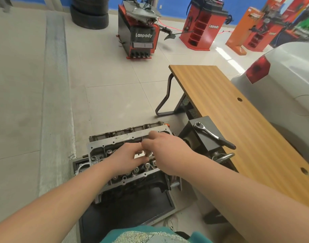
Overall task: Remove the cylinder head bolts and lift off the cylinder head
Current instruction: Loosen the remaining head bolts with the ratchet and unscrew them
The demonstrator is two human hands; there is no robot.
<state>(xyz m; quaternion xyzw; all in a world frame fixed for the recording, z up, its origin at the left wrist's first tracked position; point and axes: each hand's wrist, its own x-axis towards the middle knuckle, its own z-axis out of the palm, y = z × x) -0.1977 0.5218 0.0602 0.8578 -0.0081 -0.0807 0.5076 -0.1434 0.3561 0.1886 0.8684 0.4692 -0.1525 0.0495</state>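
Centrally, low in frame: one cylinder head (104,151) under two hands, left hand (127,159) and right hand (165,149), fingers blurred, grasp impossible to tell. One ratchet (211,134) right of them. Above, three machines (138,35) reading "Lanpody".

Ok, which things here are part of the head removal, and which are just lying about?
In the job:
- grey metal cylinder head on the engine stand
- left hand and right hand, both over the head
- chrome ratchet wrench with black handle, lying on the black box

Lying about:
- long wooden bench
- stacked black tyres
- red tyre changer
- white car
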